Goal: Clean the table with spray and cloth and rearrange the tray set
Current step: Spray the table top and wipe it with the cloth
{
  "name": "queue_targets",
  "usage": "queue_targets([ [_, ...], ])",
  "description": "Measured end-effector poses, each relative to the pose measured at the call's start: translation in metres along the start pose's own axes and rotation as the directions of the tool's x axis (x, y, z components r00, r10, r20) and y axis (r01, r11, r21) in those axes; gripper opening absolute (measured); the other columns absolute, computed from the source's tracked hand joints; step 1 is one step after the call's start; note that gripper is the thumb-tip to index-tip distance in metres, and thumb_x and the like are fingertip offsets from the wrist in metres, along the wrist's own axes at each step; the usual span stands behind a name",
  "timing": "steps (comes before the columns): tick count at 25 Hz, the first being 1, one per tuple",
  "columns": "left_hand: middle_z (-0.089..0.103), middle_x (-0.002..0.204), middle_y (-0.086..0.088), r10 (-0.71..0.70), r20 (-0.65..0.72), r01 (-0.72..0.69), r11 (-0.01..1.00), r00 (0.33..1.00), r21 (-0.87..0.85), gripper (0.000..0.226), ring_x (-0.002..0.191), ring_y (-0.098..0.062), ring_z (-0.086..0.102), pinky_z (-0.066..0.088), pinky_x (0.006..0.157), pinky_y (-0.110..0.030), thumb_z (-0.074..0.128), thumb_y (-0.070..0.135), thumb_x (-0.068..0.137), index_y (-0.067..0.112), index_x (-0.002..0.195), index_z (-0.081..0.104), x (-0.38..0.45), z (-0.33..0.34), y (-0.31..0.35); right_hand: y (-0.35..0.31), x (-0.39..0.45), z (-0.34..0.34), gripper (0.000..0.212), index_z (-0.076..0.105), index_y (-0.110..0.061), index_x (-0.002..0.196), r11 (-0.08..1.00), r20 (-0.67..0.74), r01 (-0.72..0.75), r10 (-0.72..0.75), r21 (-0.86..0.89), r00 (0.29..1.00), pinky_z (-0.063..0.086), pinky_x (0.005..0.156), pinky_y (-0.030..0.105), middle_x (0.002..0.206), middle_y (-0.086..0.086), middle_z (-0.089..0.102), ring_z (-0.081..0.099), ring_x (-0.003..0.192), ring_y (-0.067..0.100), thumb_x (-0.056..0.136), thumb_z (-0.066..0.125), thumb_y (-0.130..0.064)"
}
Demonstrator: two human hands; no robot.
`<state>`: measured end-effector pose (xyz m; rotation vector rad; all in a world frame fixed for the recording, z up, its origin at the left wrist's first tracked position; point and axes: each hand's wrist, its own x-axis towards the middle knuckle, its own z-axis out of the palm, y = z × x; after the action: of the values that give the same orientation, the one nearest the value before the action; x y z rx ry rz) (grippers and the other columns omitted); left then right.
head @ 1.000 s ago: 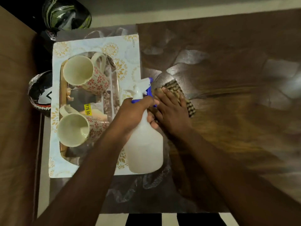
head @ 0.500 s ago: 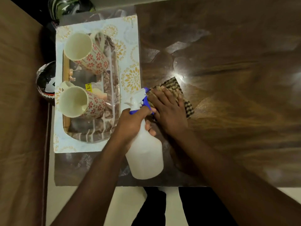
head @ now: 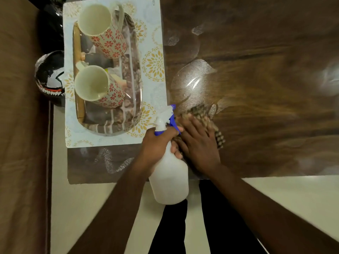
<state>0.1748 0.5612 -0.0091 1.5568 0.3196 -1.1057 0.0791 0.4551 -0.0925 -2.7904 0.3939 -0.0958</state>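
Note:
My left hand (head: 156, 143) grips the neck of a white spray bottle (head: 169, 176) with a blue trigger, its nozzle pointing away from me. Just to its right my right hand (head: 199, 143) lies flat on a checked cloth (head: 218, 136), pressing it onto the dark wooden table (head: 266, 88). Wet streaks shine on the wood beyond the cloth. At the table's left stands the tray set box (head: 156, 43), white with yellow flower prints. Two cream mugs with red flowers, the far one (head: 102, 30) and the near one (head: 99, 87), lie in its clear window.
A black helmet with white teeth (head: 49, 77) sits on the floor left of the table. A brown surface (head: 20, 125) runs along the left side. The table's near edge (head: 275, 176) is just below my hands, with pale floor (head: 275, 195) and my dark trouser legs (head: 216, 226) underneath.
The view has shifted so the table and box sit higher in frame and the near edge shows. My right hand has slid the cloth over the wood; it looks blurred now.

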Motion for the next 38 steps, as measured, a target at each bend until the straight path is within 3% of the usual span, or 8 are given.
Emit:
queue_targets([
  [4,0.045,0.045,-0.013,-0.024,0.01,0.025,0.999,1.0,-0.036,0.017,0.041,-0.026,0.051,0.047,0.057,-0.037,0.063,0.01,0.09,-0.005,0.093,0.072,-0.021,-0.008,-0.022,-0.002,-0.051,-0.007,0.04,0.049,-0.028,0.133,0.989,0.036,0.134,-0.131,-0.063,0.991,0.027,0.108,0.049,0.143,-0.005,0.047,0.035,0.136,0.019,0.099,0.032,-0.042],
  [9,0.045,0.043,-0.009,0.036,0.003,-0.036,0.999,0.999,0.002,0.021,0.04,-0.026,0.052,0.05,0.059,-0.038,0.059,0.01,0.094,-0.003,0.104,0.072,-0.024,-0.017,-0.035,-0.015,-0.026,0.002,0.041,0.047,-0.028,0.135,0.998,-0.08,-0.042,0.038,-0.049,0.996,0.023,0.108,0.047,0.142,-0.005,0.048,0.032,0.137,0.018,0.097,0.041,-0.04],
  [14,0.048,0.043,-0.008,0.11,0.029,-0.111,0.993,0.994,0.051,0.018,0.04,-0.027,0.055,0.05,0.059,-0.034,0.06,0.011,0.092,0.002,0.102,0.073,-0.026,-0.02,-0.037,-0.009,-0.085,-0.004,0.039,0.047,-0.033,0.132,0.98,-0.004,0.189,-0.19,-0.067,0.982,0.031,0.105,0.046,0.14,-0.008,0.05,0.039,0.134,0.016,0.097,0.039,-0.047],
  [20,0.047,0.043,-0.008,0.137,0.058,-0.141,0.987,0.989,0.081,0.02,0.04,-0.026,0.056,0.051,0.053,-0.03,0.055,0.006,0.094,-0.001,0.105,0.07,-0.032,-0.02,-0.038,-0.007,-0.08,-0.005,0.04,0.047,-0.032,0.129,0.998,-0.111,-0.063,0.06,-0.024,0.992,0.025,0.1,0.044,0.137,-0.006,0.051,0.036,0.131,0.018,0.09,0.045,-0.039],
  [24,0.049,0.043,-0.006,0.15,0.048,-0.154,0.983,0.988,0.104,0.018,0.039,-0.021,0.055,0.052,0.057,-0.032,0.055,0.006,0.095,0.002,0.105,0.07,-0.035,-0.01,-0.036,0.017,-0.101,-0.01,0.041,0.046,-0.033,0.126,0.956,0.071,0.293,-0.294,0.034,0.953,0.024,0.096,0.038,0.131,-0.009,0.058,0.038,0.126,0.016,0.086,0.044,-0.038],
  [26,0.05,0.044,-0.006,0.174,0.061,-0.18,0.976,0.983,0.123,0.018,0.039,-0.02,0.056,0.053,0.06,-0.035,0.057,0.008,0.094,0.005,0.104,0.071,-0.038,-0.002,-0.029,0.041,-0.108,-0.023,0.039,0.05,-0.038,0.125,0.93,0.159,0.356,-0.367,0.09,0.917,0.021,0.097,0.036,0.132,-0.016,0.055,0.038,0.126,0.012,0.087,0.045,-0.038],
  [33,0.053,0.046,0.001,0.307,0.072,-0.315,0.933,0.949,0.172,0.024,0.046,-0.026,0.051,0.052,0.051,-0.03,0.058,0.005,0.09,-0.003,0.111,0.066,-0.026,0.073,0.007,0.093,-0.086,-0.064,0.035,0.047,-0.042,0.122,0.957,0.057,0.124,-0.143,0.262,0.988,0.02,0.094,0.033,0.127,-0.016,0.057,0.042,0.118,0.012,0.099,0.021,-0.051],
  [38,0.056,0.054,-0.001,0.399,0.104,-0.412,0.874,0.911,0.259,0.027,0.049,-0.019,0.057,0.055,0.06,-0.035,0.056,0.016,0.087,0.006,0.11,0.066,-0.008,0.181,0.03,0.193,-0.087,-0.121,0.04,0.067,-0.024,0.111,0.96,-0.039,0.105,-0.099,0.261,0.994,0.014,0.102,0.034,0.118,0.003,0.065,0.045,0.116,0.022,0.085,0.038,-0.03],
])
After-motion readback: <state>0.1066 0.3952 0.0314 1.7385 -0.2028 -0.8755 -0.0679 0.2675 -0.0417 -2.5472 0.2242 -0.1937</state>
